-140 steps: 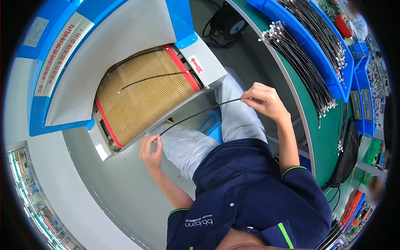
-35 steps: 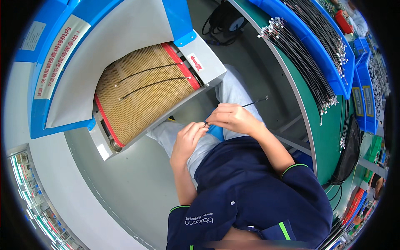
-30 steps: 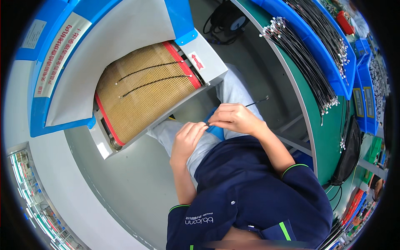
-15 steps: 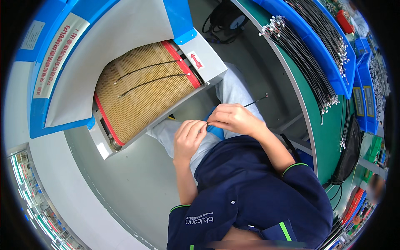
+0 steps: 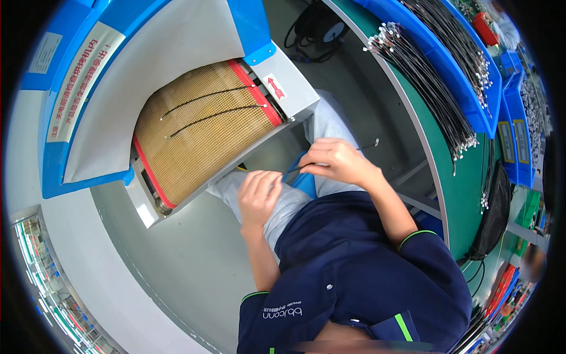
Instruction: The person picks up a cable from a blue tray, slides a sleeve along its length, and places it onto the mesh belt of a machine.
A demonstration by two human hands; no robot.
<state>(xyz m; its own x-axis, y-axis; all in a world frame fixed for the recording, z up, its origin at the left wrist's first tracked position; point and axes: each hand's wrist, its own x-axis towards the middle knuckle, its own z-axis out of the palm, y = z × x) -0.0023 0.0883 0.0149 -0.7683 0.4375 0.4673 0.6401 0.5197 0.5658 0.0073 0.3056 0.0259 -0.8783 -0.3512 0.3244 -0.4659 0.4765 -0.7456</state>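
Note:
A thin black cable is stretched between my hands above my lap. My right hand pinches it, and its far end, with a small pale connector, sticks out beyond that hand to the right. The fingers of my left hand are curled closed at the cable's other end, which they hide. To the left, two black cables with small end connectors, an upper one and a lower one, lie apart on a tan mesh conveyor belt.
A blue and grey machine housing arches over the belt. On the right, a green worktop carries a bundle of black cables and a blue bin of more cables. A black coiled hose or cord lies beyond the machine.
My hands have drawn slightly apart, the left one moving left, so a short length of cable now shows between them. The cables on the belt look about the same.

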